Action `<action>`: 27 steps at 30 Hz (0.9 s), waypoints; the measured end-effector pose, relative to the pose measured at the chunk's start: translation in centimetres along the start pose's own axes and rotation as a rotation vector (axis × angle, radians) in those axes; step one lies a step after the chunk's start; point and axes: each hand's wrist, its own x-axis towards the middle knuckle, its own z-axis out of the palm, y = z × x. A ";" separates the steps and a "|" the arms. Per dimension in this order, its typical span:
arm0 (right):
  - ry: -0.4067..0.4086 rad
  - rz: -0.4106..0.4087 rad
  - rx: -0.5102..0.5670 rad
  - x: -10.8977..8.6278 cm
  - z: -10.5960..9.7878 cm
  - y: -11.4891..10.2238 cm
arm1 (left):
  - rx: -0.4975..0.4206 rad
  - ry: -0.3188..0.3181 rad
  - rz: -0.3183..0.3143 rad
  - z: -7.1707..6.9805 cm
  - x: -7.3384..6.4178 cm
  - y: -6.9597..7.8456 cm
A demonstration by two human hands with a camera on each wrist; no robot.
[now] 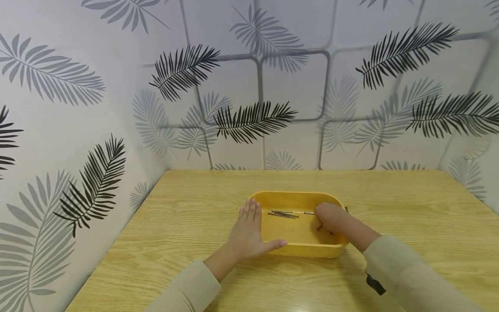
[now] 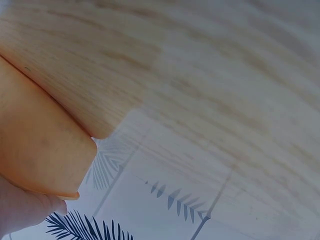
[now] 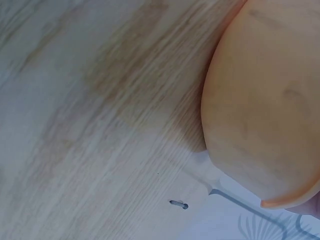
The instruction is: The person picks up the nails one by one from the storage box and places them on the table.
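A yellow plastic tray [image 1: 308,250] sits on the wooden table, with several thin dark nails [image 1: 283,214] lying on its floor. My left hand [image 1: 247,236] rests over the tray's left end, fingers straight along the rim and thumb stretched over the front edge. Reaching down inside the right end is my right hand [image 1: 331,216], its fingertips hidden beneath it. Nails show beside and below that hand; I cannot tell whether it holds any. Both wrist views show the tray's outer wall [image 2: 45,135], with part of the left hand at the rim in the left one.
One nail [image 3: 178,204] lies on the table outside the tray, just past its right end. The wooden table [image 1: 175,208] extends around the tray and meets a wall [image 1: 234,151] patterned with leaves at the back. A dark tab [image 1: 375,284] hangs by the right sleeve.
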 end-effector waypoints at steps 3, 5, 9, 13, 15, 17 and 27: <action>0.004 -0.004 -0.011 0.0 0.0 0.0 | -0.002 -0.004 -0.003 0.0 0.0 0.0; 0.007 -0.004 -0.005 0.0 0.0 -0.1 | -0.006 -0.006 -0.006 0.0 0.0 0.0; 0.018 -0.006 0.007 0.0 0.0 -0.1 | -0.010 -0.008 -0.007 0.0 0.0 0.0; 0.032 -0.004 0.031 0.0 0.0 -0.1 | -0.005 -0.008 -0.007 0.0 0.0 0.0; 0.047 -0.005 0.055 0.0 0.0 0.0 | -0.003 -0.008 -0.007 0.0 0.0 0.0; 0.063 0.003 0.105 0.0 0.0 0.0 | -0.002 -0.008 -0.008 0.0 0.0 0.0; 0.133 0.058 0.224 0.2 -0.4 0.3 | -0.020 0.000 -0.002 0.0 -0.1 0.0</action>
